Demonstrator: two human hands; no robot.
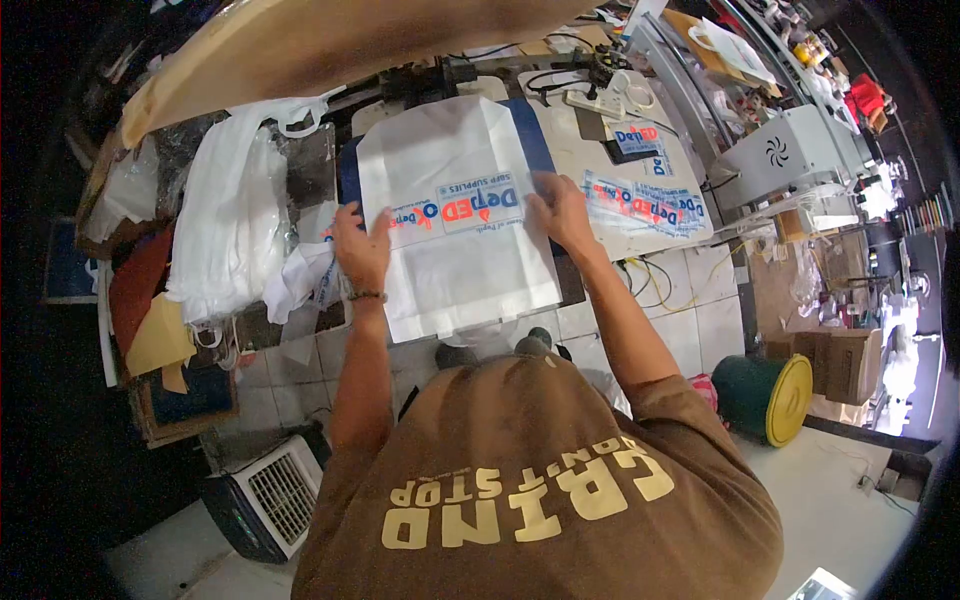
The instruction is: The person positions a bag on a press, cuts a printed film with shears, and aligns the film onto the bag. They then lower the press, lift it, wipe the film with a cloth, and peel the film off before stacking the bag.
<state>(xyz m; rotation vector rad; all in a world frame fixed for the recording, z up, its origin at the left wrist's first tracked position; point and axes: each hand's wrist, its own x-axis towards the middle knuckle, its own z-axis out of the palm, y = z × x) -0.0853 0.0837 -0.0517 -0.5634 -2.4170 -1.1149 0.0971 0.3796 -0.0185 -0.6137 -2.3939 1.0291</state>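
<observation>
Left hand: I am watching the left hand (362, 250) lying flat and open on the printed strip (468, 208).
Right hand: the right hand (560, 215) is pressing flat and open on the strip's other end.
White bag: the white bag (455, 270) is lying under the strip, on the blue pad (528, 130).
Nearby: more printed sheets (645, 205) are lying just to the right; a cloth pile (235, 220) is sitting on the left.
</observation>
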